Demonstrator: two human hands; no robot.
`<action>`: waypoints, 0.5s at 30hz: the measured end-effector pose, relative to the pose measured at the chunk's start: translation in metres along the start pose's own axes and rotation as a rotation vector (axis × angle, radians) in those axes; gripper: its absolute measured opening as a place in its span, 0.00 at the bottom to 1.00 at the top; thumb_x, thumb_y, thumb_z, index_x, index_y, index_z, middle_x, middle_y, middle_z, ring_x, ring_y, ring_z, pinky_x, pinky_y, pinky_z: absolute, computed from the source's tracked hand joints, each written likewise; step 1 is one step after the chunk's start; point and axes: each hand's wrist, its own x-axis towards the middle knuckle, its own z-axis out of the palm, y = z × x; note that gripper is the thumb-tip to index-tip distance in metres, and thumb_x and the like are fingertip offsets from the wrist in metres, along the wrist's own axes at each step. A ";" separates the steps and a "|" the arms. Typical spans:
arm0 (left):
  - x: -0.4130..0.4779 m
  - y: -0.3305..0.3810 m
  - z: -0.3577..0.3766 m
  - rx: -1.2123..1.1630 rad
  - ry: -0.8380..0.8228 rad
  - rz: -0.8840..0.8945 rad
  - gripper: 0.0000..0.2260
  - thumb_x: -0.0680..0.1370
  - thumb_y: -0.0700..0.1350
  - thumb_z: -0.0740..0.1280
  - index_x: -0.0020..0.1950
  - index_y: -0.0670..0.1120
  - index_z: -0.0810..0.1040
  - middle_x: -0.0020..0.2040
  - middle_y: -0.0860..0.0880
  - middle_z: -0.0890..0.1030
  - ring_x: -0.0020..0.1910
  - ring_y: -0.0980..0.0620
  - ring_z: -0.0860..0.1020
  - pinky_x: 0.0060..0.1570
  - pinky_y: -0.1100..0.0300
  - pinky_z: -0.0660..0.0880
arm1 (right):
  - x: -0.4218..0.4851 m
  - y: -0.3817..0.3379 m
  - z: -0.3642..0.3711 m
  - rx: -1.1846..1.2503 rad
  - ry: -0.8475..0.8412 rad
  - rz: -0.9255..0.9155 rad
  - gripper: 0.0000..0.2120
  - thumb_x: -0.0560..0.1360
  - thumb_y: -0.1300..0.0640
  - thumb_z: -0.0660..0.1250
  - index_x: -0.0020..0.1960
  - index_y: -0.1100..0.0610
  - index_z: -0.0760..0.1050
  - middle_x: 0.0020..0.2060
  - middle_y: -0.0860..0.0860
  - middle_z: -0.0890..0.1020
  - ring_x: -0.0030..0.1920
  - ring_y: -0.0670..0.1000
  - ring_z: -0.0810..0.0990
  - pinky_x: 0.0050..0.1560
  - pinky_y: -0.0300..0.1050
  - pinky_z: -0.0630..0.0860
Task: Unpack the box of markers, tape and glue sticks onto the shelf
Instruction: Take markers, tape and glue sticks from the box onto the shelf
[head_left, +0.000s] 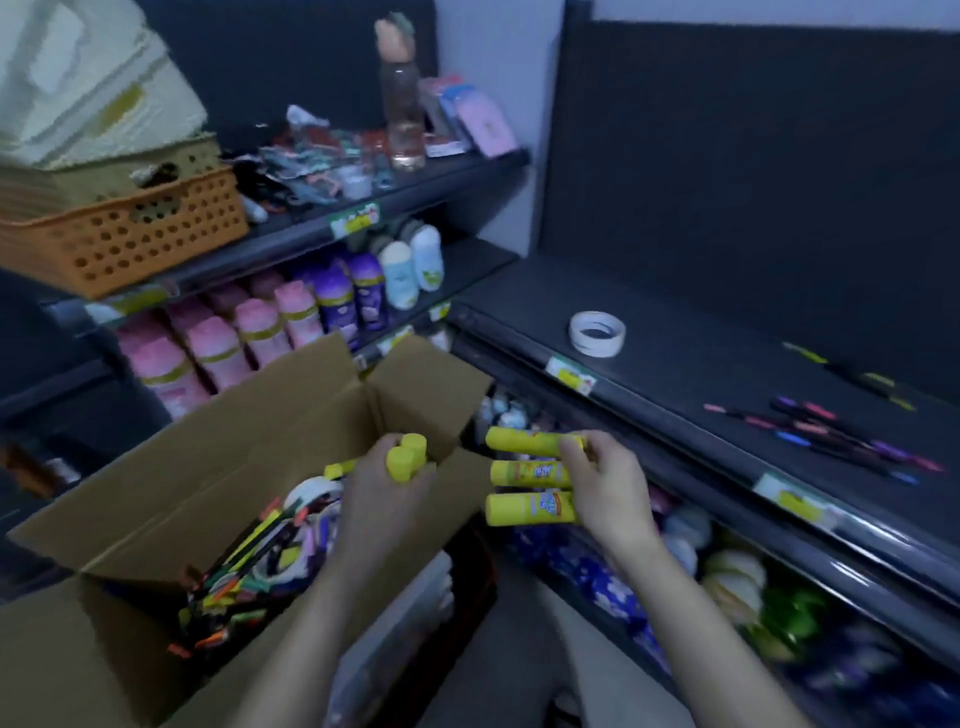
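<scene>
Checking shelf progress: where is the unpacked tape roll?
Head view, centre-right: the tape roll lies on the dark shelf near its front edge, left of the markers.

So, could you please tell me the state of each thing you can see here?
Box: open, flaps up, markers still inside.
Left hand: grips two glue sticks.
Right hand: holds three glue sticks.
Tape roll: flat on the shelf.
Loose markers: scattered on the shelf.
</scene>
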 end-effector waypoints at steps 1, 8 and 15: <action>-0.005 0.009 0.012 -0.013 -0.042 0.027 0.07 0.69 0.50 0.69 0.43 0.49 0.75 0.33 0.51 0.75 0.35 0.48 0.72 0.38 0.51 0.72 | -0.006 0.008 -0.015 0.005 0.040 0.018 0.08 0.78 0.53 0.63 0.48 0.56 0.78 0.39 0.48 0.81 0.41 0.48 0.79 0.41 0.40 0.72; -0.031 0.074 0.107 -0.012 -0.316 0.153 0.09 0.73 0.40 0.72 0.38 0.50 0.74 0.30 0.52 0.74 0.31 0.52 0.72 0.34 0.64 0.70 | -0.037 0.060 -0.130 0.085 0.297 0.168 0.12 0.76 0.46 0.63 0.44 0.54 0.78 0.38 0.52 0.83 0.41 0.56 0.81 0.44 0.52 0.76; -0.076 0.150 0.230 -0.086 -0.527 0.206 0.09 0.67 0.49 0.71 0.40 0.46 0.75 0.29 0.53 0.73 0.30 0.50 0.71 0.34 0.51 0.72 | -0.057 0.120 -0.268 0.111 0.511 0.214 0.12 0.79 0.51 0.62 0.43 0.57 0.77 0.36 0.50 0.80 0.38 0.51 0.77 0.41 0.47 0.71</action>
